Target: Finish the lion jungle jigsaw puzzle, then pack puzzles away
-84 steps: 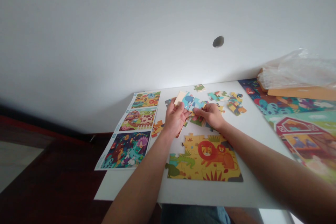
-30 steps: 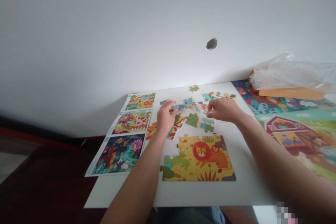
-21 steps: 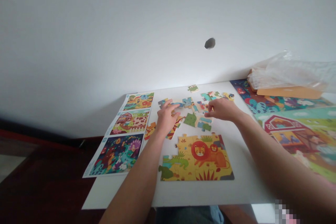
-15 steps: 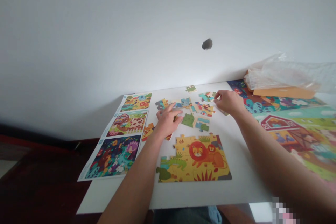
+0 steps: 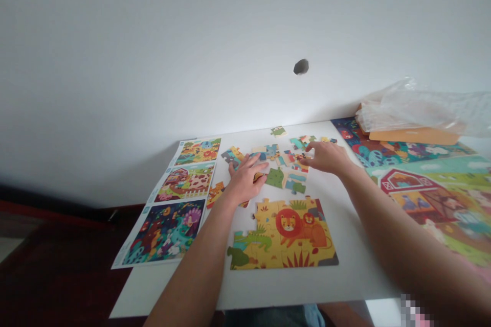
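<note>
A partly built lion puzzle [image 5: 286, 235] lies on the white table [image 5: 345, 276] in front of me. Beyond it, several loose puzzle pieces [image 5: 291, 181] are scattered. My left hand [image 5: 244, 179] lies flat on loose pieces at the left of the scatter, fingers stretched out. My right hand [image 5: 326, 157] rests on pieces at the right, fingers extended and slightly curled, fingertips touching a multicoloured piece [image 5: 297, 158]. Neither hand lifts a piece.
A sheet with three picture cards [image 5: 174, 199] lies at the table's left edge. A large puzzle box lid with a barn picture [image 5: 429, 189] covers the right side. A plastic bag over a cardboard tray [image 5: 418, 115] sits at the back right. A single piece [image 5: 277, 131] lies near the wall.
Earlier both hands held a blue piece above the table. It was put down among the loose pieces; both hands now rest on the scatter, the right having reached right, then back.
</note>
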